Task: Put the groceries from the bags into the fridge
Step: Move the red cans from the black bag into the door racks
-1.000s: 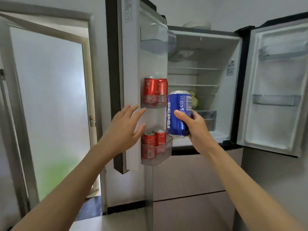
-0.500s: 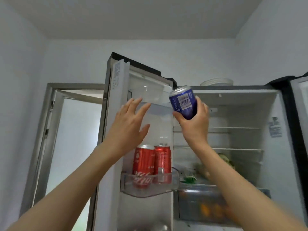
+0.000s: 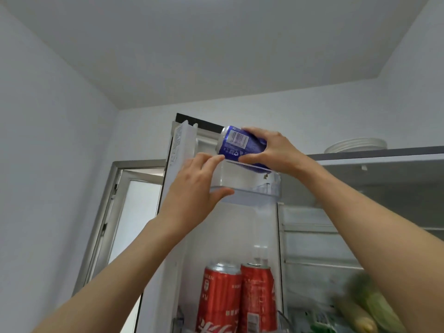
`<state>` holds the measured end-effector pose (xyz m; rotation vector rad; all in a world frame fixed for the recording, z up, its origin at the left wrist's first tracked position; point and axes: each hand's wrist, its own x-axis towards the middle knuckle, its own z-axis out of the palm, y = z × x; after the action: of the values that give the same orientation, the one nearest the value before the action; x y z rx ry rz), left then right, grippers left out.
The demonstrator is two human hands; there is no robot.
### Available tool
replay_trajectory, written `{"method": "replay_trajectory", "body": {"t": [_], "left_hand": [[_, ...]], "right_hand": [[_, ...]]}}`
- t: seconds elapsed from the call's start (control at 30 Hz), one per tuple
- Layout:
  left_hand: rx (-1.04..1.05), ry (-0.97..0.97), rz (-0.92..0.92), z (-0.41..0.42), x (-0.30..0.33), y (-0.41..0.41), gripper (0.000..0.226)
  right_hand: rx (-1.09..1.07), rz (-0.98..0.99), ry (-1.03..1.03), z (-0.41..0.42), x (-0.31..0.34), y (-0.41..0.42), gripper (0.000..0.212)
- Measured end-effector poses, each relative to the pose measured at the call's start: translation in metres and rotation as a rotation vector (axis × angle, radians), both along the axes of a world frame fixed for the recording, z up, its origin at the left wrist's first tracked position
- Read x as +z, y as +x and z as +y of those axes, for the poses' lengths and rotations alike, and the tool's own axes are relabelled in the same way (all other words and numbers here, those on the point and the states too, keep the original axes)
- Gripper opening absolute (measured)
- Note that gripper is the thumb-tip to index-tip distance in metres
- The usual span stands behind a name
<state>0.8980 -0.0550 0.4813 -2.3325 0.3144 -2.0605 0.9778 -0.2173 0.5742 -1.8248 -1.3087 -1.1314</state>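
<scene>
Gripping blue can (image 3: pixel 241 142) | right hand (image 3: pixel 274 150) | label unreadable

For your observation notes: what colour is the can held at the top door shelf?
Blue, with a white label panel: blue can, seen in the head view.

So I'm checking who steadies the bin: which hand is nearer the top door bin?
Left. The left hand touches the top door bin at its front; the right hand holds the blue Pepsi can tilted above its rim.
</scene>
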Motion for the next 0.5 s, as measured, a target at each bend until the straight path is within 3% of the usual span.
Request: {"method": "replay_trajectory", "body": {"t": [0.2,0.33,0.5], "left_hand": [[-0.015,-0.004,-0.006,-0.0014,-0.0005,-0.0005,0.066],[0.0,0.0,-0.001,-0.0019,0.0003,-0.0006,0.066],[0.014,-0.018,0.021,-0.0017,0.001,-0.0006,0.065]], "right_hand": [[0.259,0.376,-0.085,0.0052,-0.0006,0.0105,0.05],[0.164,0.405,-0.187,0.0041,0.0021,0.0097,0.031],[0.079,0.354,-0.239,0.0061,0.0001,0.002,0.023]]}}
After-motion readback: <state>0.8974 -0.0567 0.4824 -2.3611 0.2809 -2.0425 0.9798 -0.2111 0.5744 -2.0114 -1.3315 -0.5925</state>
